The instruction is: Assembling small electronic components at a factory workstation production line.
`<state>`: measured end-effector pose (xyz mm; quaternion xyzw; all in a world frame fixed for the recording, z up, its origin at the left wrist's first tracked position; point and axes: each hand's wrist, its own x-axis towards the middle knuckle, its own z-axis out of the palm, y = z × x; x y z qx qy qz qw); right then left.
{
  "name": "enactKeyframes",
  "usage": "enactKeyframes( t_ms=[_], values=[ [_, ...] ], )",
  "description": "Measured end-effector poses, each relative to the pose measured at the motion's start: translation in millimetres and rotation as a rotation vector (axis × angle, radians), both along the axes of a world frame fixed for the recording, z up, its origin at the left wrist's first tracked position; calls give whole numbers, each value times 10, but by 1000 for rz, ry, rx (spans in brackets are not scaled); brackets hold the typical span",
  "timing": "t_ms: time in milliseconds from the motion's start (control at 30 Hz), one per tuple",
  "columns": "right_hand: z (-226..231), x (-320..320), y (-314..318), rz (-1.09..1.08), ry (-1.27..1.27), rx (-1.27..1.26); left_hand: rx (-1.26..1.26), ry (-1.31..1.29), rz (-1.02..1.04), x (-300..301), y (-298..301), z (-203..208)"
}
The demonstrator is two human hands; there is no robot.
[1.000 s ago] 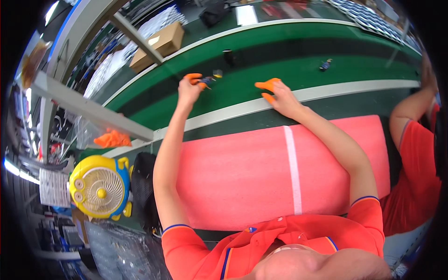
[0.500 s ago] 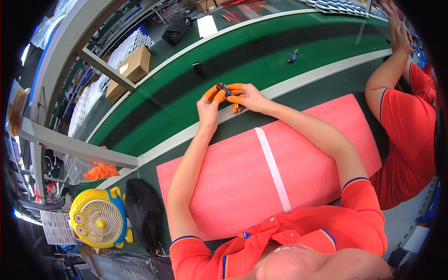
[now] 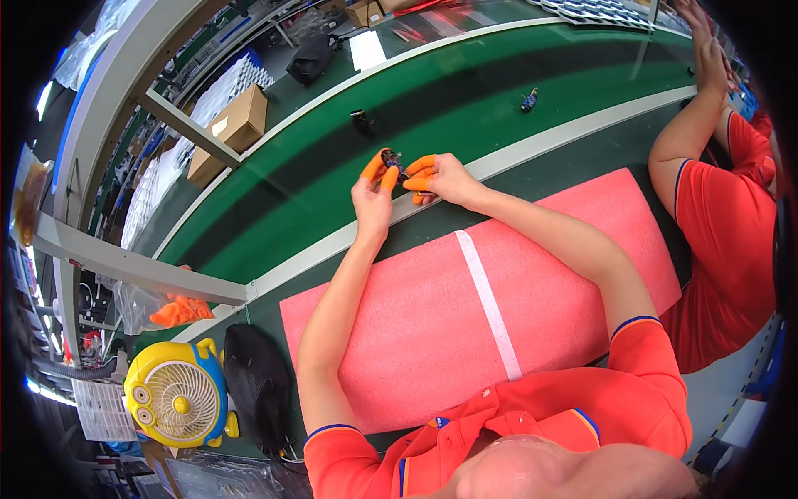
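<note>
Head view, small dark part (image 3: 392, 157), partly hidden by hands (image 3: 371, 200)

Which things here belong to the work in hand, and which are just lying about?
Work:
small dark part in the left hand, right hand at it
probably the blue part on the green belt

Seemingly just lying about:
fan
brown box
pink foam

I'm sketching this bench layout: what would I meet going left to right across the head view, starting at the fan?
Yellow-and-blue fan → black bag-like item → left hand, pinching a small dark part → right hand → loose small part on the green surface → neighbouring person's red sleeve.
</note>
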<state>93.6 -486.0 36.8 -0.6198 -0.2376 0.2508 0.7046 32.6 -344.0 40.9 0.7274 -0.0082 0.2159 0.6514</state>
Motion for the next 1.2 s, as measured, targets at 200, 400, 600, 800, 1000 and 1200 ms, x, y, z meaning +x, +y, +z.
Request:
enactKeyframes(
  t_ms=[200, 400, 600, 800, 1000, 1200],
  values=[
    [-8, 74, -14, -47, -24, -47, 0, 10, -26, 7, 29, -65],
    [18, 26, 10, -42, -100, -62, 36, 28, -46, 76, 100, -22],
    [10, 42, -30, -34, -95, -83, -64, 85, -199, 28, 101, 17],
    [31, 19, -28, -29, -32, -43, -231, 98, -186, 34, 95, -3],
    [-10, 41, -17, -19, 43, 31, -266, 20, -107, 40, 33, -27],
    [57, 63, -59, -88, -123, -9, -413, 50, -164, 21, 59, -14]
  ],
)
